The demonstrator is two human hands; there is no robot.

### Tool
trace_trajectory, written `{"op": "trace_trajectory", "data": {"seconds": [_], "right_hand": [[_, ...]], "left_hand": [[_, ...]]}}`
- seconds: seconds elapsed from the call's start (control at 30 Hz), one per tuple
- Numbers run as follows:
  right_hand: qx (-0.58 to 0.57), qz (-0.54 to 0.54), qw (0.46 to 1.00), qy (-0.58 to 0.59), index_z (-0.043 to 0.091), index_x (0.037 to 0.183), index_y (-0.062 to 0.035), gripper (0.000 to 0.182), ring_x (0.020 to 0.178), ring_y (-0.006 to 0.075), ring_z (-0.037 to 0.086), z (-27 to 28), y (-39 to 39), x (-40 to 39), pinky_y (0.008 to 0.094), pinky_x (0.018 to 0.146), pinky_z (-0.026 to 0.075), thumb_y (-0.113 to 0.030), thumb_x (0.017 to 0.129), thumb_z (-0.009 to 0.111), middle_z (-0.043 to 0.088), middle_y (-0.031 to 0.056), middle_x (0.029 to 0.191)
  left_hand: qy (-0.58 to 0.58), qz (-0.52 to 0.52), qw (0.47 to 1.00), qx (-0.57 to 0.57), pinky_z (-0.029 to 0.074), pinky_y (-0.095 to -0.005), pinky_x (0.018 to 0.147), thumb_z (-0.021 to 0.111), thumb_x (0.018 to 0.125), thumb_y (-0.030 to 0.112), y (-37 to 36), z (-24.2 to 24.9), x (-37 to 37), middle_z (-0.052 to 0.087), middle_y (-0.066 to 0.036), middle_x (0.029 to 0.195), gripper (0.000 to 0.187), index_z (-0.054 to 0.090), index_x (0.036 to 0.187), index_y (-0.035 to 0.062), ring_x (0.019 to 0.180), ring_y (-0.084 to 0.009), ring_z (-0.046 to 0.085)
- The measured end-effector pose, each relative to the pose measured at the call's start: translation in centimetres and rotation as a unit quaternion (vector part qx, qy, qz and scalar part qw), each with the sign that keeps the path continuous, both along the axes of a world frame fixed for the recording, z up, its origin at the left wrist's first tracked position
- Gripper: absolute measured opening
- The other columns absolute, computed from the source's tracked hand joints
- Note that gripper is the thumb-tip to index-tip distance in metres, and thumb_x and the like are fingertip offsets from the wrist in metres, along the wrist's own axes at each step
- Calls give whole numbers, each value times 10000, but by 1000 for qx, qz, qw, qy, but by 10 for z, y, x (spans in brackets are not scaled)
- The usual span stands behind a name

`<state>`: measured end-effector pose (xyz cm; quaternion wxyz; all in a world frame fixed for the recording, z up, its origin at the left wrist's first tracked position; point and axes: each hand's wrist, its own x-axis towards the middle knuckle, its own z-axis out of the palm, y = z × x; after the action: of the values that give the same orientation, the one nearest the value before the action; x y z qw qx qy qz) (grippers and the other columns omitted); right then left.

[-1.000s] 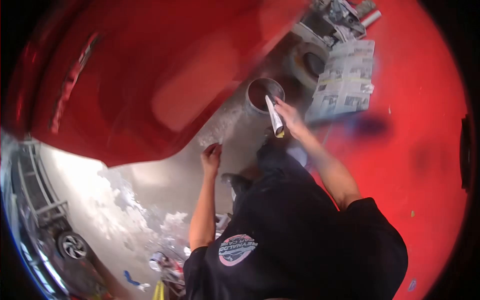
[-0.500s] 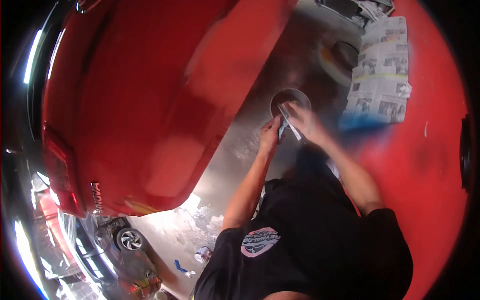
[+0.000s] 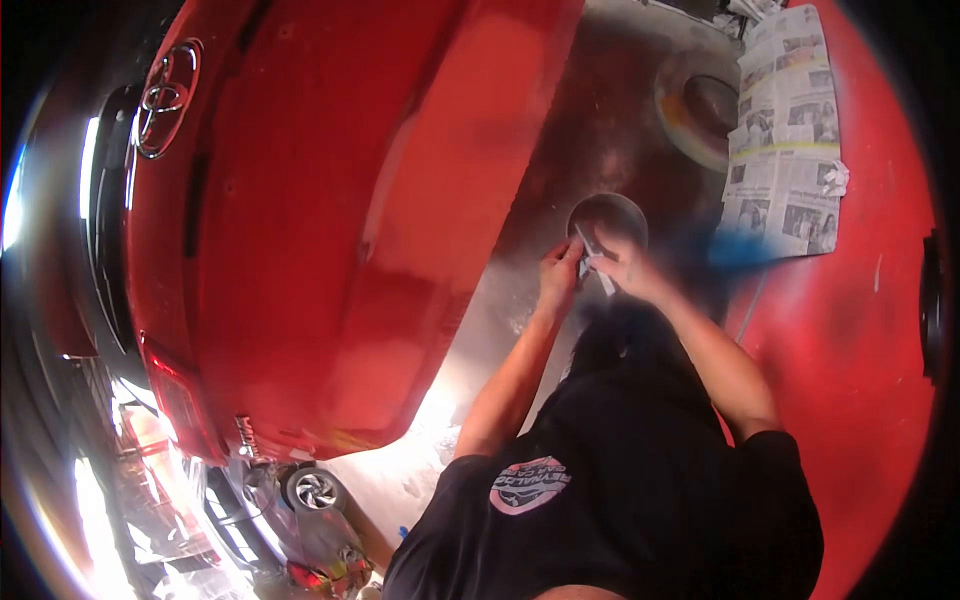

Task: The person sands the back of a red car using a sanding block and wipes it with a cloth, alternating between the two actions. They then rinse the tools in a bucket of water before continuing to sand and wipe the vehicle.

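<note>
My left hand [image 3: 560,272] is closed, its fingertips pinching a small greyish piece against a pale flat strip [image 3: 608,285]. On the strip's other side, my right hand [image 3: 630,270] grips it with the thumb; its fingers are smeared by motion. The strip is thin and tilted, and its exact kind is too small to make out. Just beyond both hands a round dark bucket [image 3: 608,197] stands on the floor, its inside partly hidden by my fingers.
A red car's rear [image 3: 300,250] with a duller red patch fills the left. To the right is a red panel [image 3: 850,400] with newspaper [image 3: 785,140] over part of it. A tyre-like ring [image 3: 690,155] lies on the floor beyond the bucket. A wheel [image 3: 315,488] shows lower left.
The view has shifted, so the car's emblem now shows and the bucket and hands appear farther right. The right hand's fingers have moved slightly along the strip.
</note>
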<state>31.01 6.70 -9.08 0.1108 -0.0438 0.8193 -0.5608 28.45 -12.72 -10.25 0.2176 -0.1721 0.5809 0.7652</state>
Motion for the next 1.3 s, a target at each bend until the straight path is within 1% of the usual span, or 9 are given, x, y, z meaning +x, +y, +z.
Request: {"op": "trace_trajectory", "data": {"seconds": [0.1,0.4,0.6,0.73,0.8,0.93,1.03,1.17,1.3], "right_hand": [[-258,-91,953,-133,492,1613,62,679,1143,123,626,11,6,1,297,1041,495,-237,1040,702,687,36,1328],[-425,-237,825,-287,628,1435,-30,444,978,305,766,-12,-2,32,448,849,627,-281,1071,670,746,121,1171],[-482,-238,810,-236,595,1506,-40,488,1223,204,679,-11,-49,18,401,992,565,-264,1077,663,707,75,1343],[-390,-230,860,-236,458,1659,-8,740,1388,208,586,-22,-48,18,359,1195,390,-295,1030,721,613,98,1552],[-325,-242,894,-192,433,1679,-16,780,1431,196,555,-53,-40,24,338,1209,389,-235,1007,764,555,133,1628],[-170,-184,958,-141,500,1638,-22,693,1421,201,572,-10,-38,14,316,1174,442,-154,1010,762,546,153,1652],[-31,-139,990,-20,511,1638,-82,697,1420,346,606,-42,-34,-4,402,1191,469,-180,988,743,611,237,1555],[77,-75,993,-46,582,1582,-135,627,1264,427,638,-13,2,-52,484,1051,534,-300,1002,752,653,207,1310],[-9,-25,1000,-9,581,1577,-97,659,1263,392,651,-98,73,-108,446,1080,512,-311,985,777,673,206,1356]], "left_hand": [[1,-2,1000,16,543,-293,687,758,1067,262,4,5,-5,777,-49,1057,354,742,1300,-4,843,-115,698],[-17,-3,994,110,585,-288,731,746,1069,265,-16,14,0,794,-85,1161,390,704,1360,10,913,-143,749],[63,-20,997,36,569,-294,843,740,1030,180,-17,19,9,768,-78,1221,413,693,1407,20,1027,-142,719],[14,-60,997,-45,561,-304,903,712,990,86,-29,31,2,749,-88,1240,397,727,1383,37,1081,-144,689],[96,-29,994,-38,574,-318,810,712,999,101,-31,-30,-3,758,-58,1139,371,741,1364,46,989,-142,691],[-44,-53,997,-28,567,-317,677,766,1032,243,-24,-8,-13,758,-39,1071,338,751,1288,22,857,-125,689],[-75,-89,992,-44,549,-296,629,800,1029,324,-11,-22,-27,750,-26,1030,370,755,1247,28,803,-114,676],[-58,-70,993,-76,406,-273,529,853,986,347,26,-49,-58,696,58,903,337,795,1177,76,661,-30,537],[-96,-92,984,-119,458,-272,581,809,1018,279,70,-73,-118,689,45,888,236,793,1075,51,712,-41,583]]}}
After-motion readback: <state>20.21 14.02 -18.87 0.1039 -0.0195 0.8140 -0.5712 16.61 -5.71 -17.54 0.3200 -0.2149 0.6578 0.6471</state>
